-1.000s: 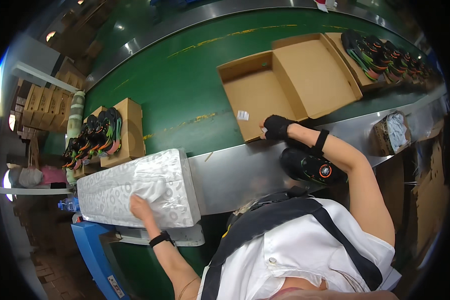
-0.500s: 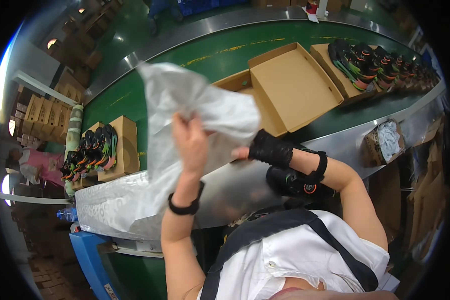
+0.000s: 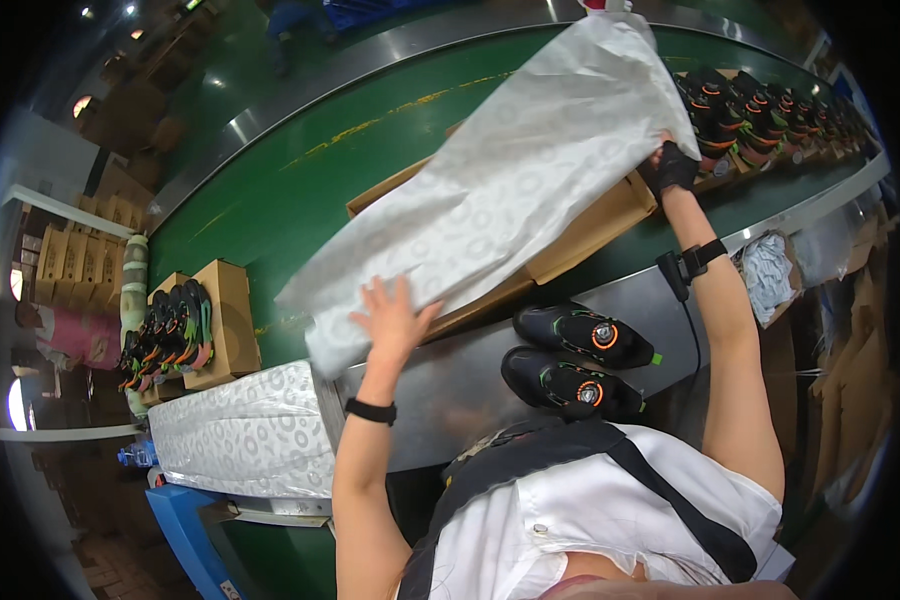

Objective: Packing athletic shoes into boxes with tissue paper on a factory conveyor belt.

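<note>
A large sheet of white patterned tissue paper [image 3: 500, 180] is spread over an open cardboard shoebox [image 3: 595, 235], covering most of it. My left hand [image 3: 392, 318] rests near the sheet's lower left end with its fingers spread. At the sheet's right edge, my right hand [image 3: 670, 165], in a black fingerless glove, has its fingers closed on the paper. On the metal ledge nearer to me lie two black shoes, a far one [image 3: 580, 335] and a near one [image 3: 570, 382], both with orange-ringed dials.
A stack of the patterned paper [image 3: 245, 430] lies at left above a blue frame [image 3: 192, 535]. Boxes with rows of shoes stand on the green conveyor [image 3: 320, 160], at left [image 3: 225, 320] and far right [image 3: 720, 120]. A carton of crumpled paper [image 3: 770, 275] sits at right.
The bunched sheet has been spread out across the shoebox. My right hand has moved far right and taken its edge; my left hand has opened out. Both shoes now show fully.
</note>
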